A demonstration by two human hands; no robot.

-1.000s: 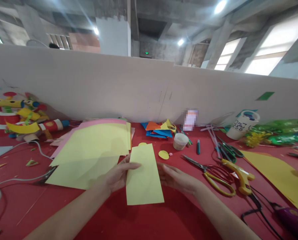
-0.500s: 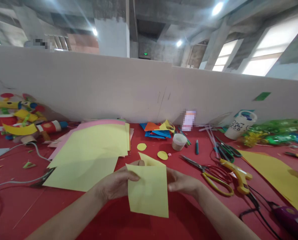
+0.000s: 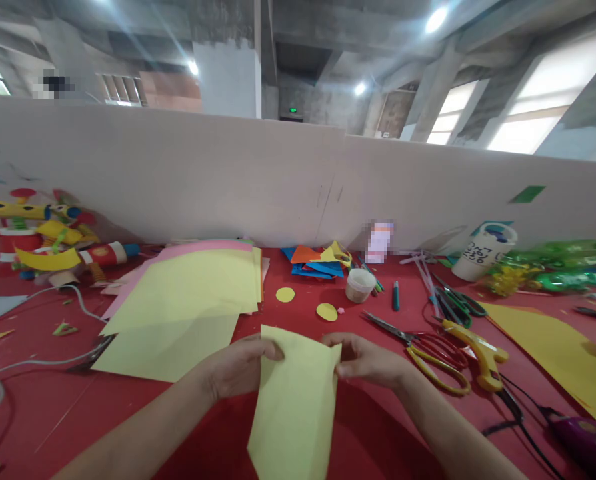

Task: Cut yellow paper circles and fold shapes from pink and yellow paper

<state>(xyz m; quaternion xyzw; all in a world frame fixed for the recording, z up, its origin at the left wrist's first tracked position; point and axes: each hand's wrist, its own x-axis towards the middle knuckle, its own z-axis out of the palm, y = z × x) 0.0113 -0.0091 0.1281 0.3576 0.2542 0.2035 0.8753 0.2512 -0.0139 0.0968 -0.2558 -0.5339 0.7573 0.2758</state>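
A pale yellow sheet of paper [image 3: 295, 407] hangs between my hands above the red table, its lower end cut off by the bottom of the view. My left hand [image 3: 243, 365] pinches its upper left edge, thumb on the near face and fingers hidden behind. At the upper right corner, my right hand [image 3: 363, 360] grips the paper between thumb and curled fingers. Just beyond the sheet lie two yellow paper discs [image 3: 285, 295]. Red-and-yellow-handled scissors [image 3: 413, 343] rest to the right of my right hand.
Yellow and pink paper sheets [image 3: 178, 280] are stacked at left, near a white cable [image 3: 78, 303]. Coloured scraps [image 3: 318, 267] and a small tub [image 3: 361, 287] stand ahead. A yellow glue gun [image 3: 478, 353], a white cup [image 3: 483, 257] and orange-yellow sheets [image 3: 553, 347] occupy the right side.
The paper, folded over before, now hangs longer, its lower end reaching further down. My right hand has closed on its right corner; my left keeps its hold.
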